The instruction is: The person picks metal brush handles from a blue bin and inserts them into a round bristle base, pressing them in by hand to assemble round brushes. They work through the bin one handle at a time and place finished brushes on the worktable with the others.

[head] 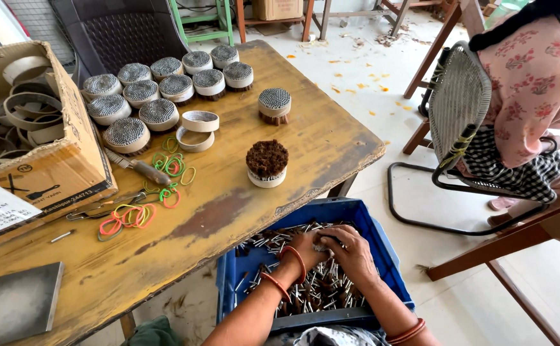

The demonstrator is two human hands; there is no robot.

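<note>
While both hands dig in the blue crate (363,214) below the tabletop (241,211), the left hand (307,248) and right hand (355,255) sit side by side, fingers curled closed on metal pins (273,238), which lie jumbled directly underneath.

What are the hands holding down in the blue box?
Both the left hand and right hand are dug into the small metal pins in the blue crate. Whether either hand really grips any cannot be told.
</note>
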